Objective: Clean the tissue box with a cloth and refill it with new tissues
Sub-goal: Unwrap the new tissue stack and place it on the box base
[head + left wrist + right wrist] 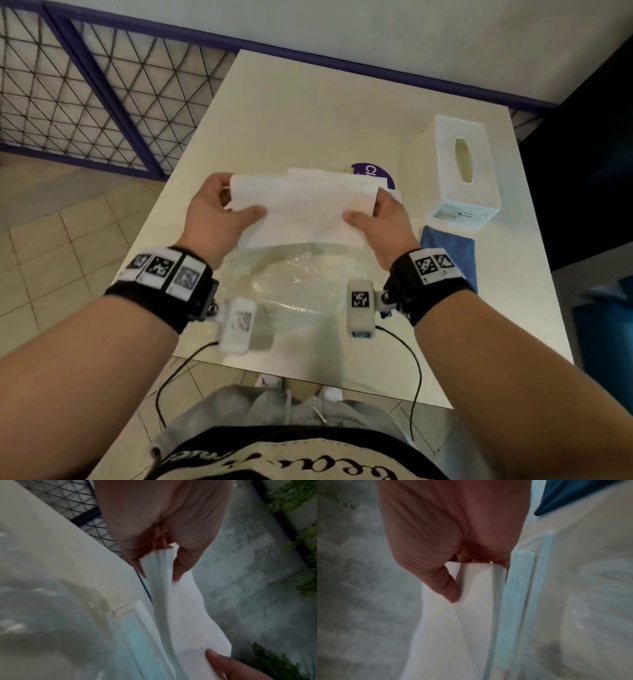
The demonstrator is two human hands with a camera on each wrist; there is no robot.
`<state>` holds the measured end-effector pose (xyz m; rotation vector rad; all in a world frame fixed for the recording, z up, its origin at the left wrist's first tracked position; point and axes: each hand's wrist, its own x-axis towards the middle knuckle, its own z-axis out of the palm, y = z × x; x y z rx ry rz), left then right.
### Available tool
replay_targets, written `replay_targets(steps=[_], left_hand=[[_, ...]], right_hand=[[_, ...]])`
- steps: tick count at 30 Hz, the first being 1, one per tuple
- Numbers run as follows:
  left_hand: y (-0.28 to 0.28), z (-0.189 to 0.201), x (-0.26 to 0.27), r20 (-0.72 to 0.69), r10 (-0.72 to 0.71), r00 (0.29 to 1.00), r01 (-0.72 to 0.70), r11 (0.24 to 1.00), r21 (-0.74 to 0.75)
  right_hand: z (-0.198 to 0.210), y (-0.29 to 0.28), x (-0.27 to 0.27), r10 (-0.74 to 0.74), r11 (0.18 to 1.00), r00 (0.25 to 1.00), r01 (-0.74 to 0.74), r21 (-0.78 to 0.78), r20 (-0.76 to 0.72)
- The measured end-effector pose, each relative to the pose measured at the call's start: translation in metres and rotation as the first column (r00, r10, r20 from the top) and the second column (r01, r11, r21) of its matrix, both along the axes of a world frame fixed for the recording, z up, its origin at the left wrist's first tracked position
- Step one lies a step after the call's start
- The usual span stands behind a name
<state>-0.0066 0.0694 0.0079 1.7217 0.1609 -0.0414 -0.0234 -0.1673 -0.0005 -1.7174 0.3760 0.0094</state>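
Note:
A stack of white tissues [301, 209] hangs above the table, held at both ends. My left hand [219, 212] pinches its left end, thumb on top and fingers beneath; the tissues [181, 608] show edge-on in the left wrist view. My right hand [376, 216] pinches the right end the same way, thumb pressed into the tissues [462, 622]. More white tissues [308, 171] lie on the table just behind. The white ribbed tissue box [462, 171] stands at the right, its oval slot facing up. A folded blue cloth [452, 250] lies in front of the box.
A crumpled clear plastic wrapper [291, 284] lies on the white table [308, 113] under my wrists. A purple round sticker [373, 173] peeks out behind the tissues. A purple mesh fence [85, 96] runs along the left; tiled floor lies below.

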Motion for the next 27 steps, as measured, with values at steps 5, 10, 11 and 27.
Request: replay_targets(steps=[5, 10, 11, 27], left_hand=[[-0.029, 0.007, 0.059, -0.015, -0.062, 0.998, 0.063, 0.992, 0.113], [-0.056, -0.004, 0.098, -0.036, -0.066, 0.997, 0.072, 0.968, 0.241], [-0.058, -0.008, 0.102, -0.045, -0.072, 0.996, 0.081, 0.961, 0.266], [-0.055, -0.024, 0.096, -0.009, -0.206, 0.978, 0.17, 0.779, 0.604]], right_hand=[[0.016, -0.031, 0.044, -0.196, 0.979, 0.981, 0.195, -0.065, -0.012], [0.013, -0.054, 0.073, -0.257, 0.941, 0.962, 0.227, -0.252, -0.095], [0.01, -0.056, 0.077, -0.255, 0.938, 0.961, 0.218, -0.268, -0.111], [-0.018, -0.07, 0.079, -0.235, 0.894, 0.947, 0.122, -0.432, -0.217]])
